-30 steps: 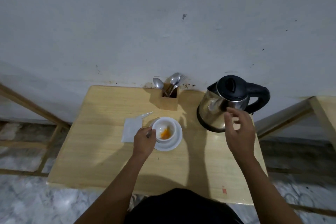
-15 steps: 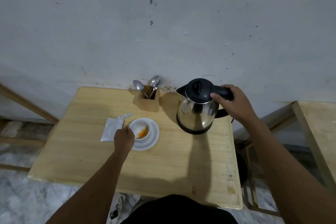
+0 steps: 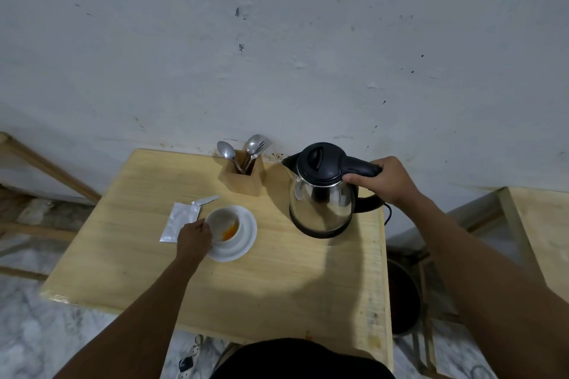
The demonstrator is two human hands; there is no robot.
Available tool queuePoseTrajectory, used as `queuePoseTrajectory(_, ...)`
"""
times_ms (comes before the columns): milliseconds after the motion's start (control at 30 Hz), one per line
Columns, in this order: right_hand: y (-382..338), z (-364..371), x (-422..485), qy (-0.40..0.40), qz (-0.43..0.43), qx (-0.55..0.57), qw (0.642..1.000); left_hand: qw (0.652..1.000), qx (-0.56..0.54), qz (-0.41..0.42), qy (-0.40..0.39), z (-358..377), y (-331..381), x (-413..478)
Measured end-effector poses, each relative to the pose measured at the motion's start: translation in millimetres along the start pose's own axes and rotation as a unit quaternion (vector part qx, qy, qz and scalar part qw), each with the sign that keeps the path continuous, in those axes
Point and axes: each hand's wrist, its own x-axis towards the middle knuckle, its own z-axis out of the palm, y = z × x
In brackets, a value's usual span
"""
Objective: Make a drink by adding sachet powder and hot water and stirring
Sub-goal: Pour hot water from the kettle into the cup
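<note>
The right hand (image 3: 383, 180) wraps the handle of the kettle (image 3: 321, 194) near the table's (image 3: 277, 286) right edge. The left hand (image 3: 194, 240) seemingly pinches the cup (image 3: 223, 226), orange powder inside, mid-table beside the sachet (image 3: 178, 220).

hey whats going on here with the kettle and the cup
A person is making a drink at a small wooden table. Their right hand grips the handle of a steel kettle that sits on its base. Their left hand steadies a white cup on a saucer. The cup holds orange powder but no water. An opened sachet lies beside it.
</note>
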Motion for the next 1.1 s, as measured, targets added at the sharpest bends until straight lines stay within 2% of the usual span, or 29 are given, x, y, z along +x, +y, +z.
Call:
queuePoseTrajectory(133, -2, 8, 0, 0.035, -0.027, -0.009, 0.999, 0.999, -0.021, -0.028, -0.024, -6, 0, 5)
queuePoseTrajectory(233, -11, 14, -2, 0.046, -0.049, -0.036, 0.997, 0.999, -0.023, -0.014, -0.035, -11, 4, 1)
queuePoseTrajectory(467, -53, 21, -9, 0.034, -0.096, -0.111, 0.989, 0.996, -0.026, 0.000, -0.082, -21, 2, 5)
queuePoseTrajectory(633, -90, 32, -12, -0.007, -0.089, -0.162, 0.983, 0.991, -0.040, -0.026, -0.123, -29, -2, 12)
queuePoseTrajectory(733, -108, 43, -15, -0.024, -0.074, -0.200, 0.977, 0.986, -0.051, -0.015, -0.156, -35, -7, 15)
queuePoseTrajectory(1100, -170, 87, -13, -0.089, -0.074, -0.402, 0.908, 0.974, -0.094, 0.034, -0.202, -44, -17, 19)
